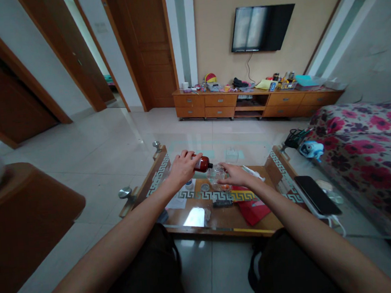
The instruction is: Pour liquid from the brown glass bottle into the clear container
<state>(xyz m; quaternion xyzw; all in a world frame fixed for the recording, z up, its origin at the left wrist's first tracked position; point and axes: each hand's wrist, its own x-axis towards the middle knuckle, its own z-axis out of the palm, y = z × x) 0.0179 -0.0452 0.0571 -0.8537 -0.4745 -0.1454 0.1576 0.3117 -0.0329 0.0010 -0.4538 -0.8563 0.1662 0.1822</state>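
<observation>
Looking down through the head camera, I see both bare forearms extended over the glass-topped coffee table with a wooden frame [169, 160]. The left hand [183, 168] has its fingers curled closed around the body of a small dark brown bottle [202, 163], which is tilted nearly horizontal, its neck pointing toward 3 o'clock. The right hand [235, 175] is wrapped loosely around a small clear glass container [215, 174]; I cannot tell how firmly the fingers grip it. The bottle's mouth sits just above and beside the container's rim, at roughly 10 o'clock from it. Whether they touch cannot be determined.

Both items are held above the middle of the table top, toward its far half. Through the glass, on a lower shelf, a red flat packet [254, 207] lies at 5 o'clock from the container. A black smartphone [316, 195] rests on the table's edge at 3 o'clock from the right hand. A floral pink sofa [367, 149] stands at 3 o'clock. A low wooden cabinet [256, 102] with a wall-mounted black television [262, 27] above it stands at 12 o'clock, well apart from the table.
</observation>
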